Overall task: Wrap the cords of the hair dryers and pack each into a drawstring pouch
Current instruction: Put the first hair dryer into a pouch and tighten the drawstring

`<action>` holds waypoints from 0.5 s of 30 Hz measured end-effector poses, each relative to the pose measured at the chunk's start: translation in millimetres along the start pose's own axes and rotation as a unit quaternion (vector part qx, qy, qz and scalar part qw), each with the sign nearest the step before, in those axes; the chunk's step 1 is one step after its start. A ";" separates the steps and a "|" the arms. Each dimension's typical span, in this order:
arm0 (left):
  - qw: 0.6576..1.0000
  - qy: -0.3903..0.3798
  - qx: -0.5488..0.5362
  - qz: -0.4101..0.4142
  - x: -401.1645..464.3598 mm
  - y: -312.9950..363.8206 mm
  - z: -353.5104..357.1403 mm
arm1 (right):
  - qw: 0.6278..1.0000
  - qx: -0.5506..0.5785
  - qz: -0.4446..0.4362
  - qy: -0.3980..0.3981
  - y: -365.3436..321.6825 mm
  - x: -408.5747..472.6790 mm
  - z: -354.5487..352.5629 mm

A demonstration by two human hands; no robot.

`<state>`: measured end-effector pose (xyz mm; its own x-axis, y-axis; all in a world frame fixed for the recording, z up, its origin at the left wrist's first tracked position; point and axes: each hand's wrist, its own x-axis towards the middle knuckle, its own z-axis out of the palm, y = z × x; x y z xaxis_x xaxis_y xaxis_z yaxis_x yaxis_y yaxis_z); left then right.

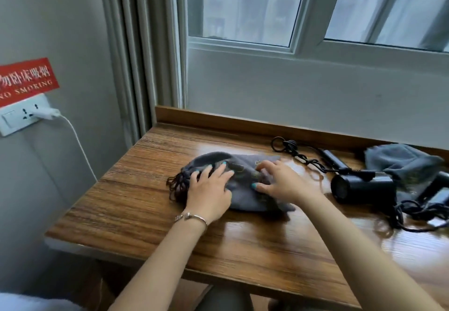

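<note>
A full grey drawstring pouch [245, 165] lies on the wooden table [145, 208], its gathered mouth and dark strings [177, 184] at the left. My left hand [209, 189] rests flat on the pouch near the mouth, fingers spread. My right hand [279, 179] presses on the pouch's right part with bent fingers. A black hair dryer [362, 188] lies to the right, its cord [298, 155] trailing toward the back. A second grey pouch [401, 160] lies at the far right beside another dark dryer [435, 194], partly cut off.
A raised wooden lip [218, 118] runs along the table's back under the window. A wall socket [21, 118] with a white charger and cable is at the left, below a red no-smoking sign [26, 77]. Curtains hang behind the table's left corner.
</note>
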<state>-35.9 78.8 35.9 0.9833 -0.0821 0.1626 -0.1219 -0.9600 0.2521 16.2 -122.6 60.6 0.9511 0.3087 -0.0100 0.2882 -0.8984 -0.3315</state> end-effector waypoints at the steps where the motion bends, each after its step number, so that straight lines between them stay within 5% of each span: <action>1: 1.000 -0.011 -0.019 -0.012 4.7 -5.5 -6.6 | 1.000 -0.003 -0.001 -0.007 -2.4 -10.2 -3.2; 4: 0.995 -0.008 -0.068 -0.069 13.1 -11.3 -16.4 | 0.999 0.051 -0.012 -0.005 -13.8 -36.6 -12.0; 7: 0.980 -0.019 -0.170 -0.102 9.4 -1.2 -6.0 | 0.990 0.070 -0.001 0.122 -18.6 -34.4 -8.6; 11: 0.958 -0.110 -0.226 -0.139 -4.7 8.1 8.8 | 0.979 0.199 0.043 -0.006 -24.8 -26.6 9.1; 15: 0.979 -0.041 -0.179 -0.086 -7.9 3.3 6.7 | 0.972 0.227 0.041 -0.038 -34.6 -20.1 33.5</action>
<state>-43.2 74.5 29.1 0.9991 0.0383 0.0153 0.0219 -0.8070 0.5901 -16.6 -87.4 40.7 0.9529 0.2793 -0.1183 0.1158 -0.6955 -0.7092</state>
